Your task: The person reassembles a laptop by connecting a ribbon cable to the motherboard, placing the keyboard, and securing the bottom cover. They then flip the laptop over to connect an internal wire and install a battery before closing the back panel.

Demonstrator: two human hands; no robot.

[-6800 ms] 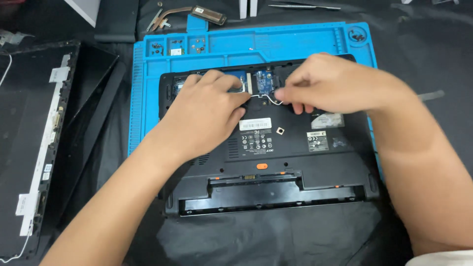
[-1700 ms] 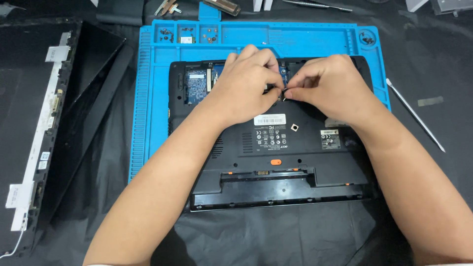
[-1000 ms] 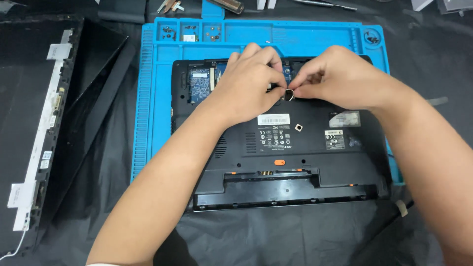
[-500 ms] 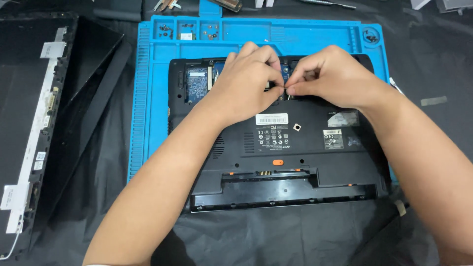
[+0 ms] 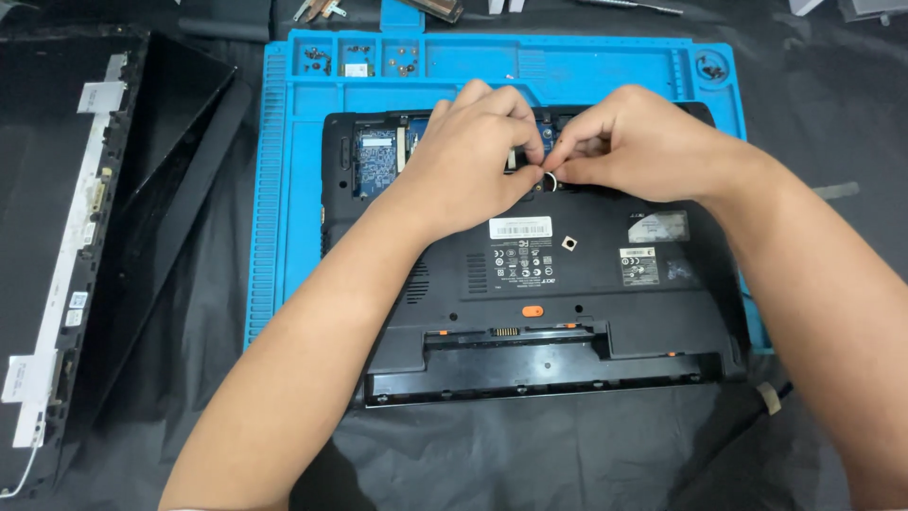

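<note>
Left hand [image 5: 473, 156] pinching, right hand [image 5: 629, 142] pinching | laptop base [image 5: 567, 274] | blue mat [image 5: 293, 189] | black cloth [image 5: 567, 454]

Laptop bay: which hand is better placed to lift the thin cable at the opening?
Probably the right hand: its fingertips pinch right at the thin cable in the laptop opening. The left hand lies across the bay, seemingly bracing.

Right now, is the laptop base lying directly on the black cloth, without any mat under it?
No, most of the upturned laptop base rests on a blue repair mat; only its near edge overhangs onto the black cloth.
</note>
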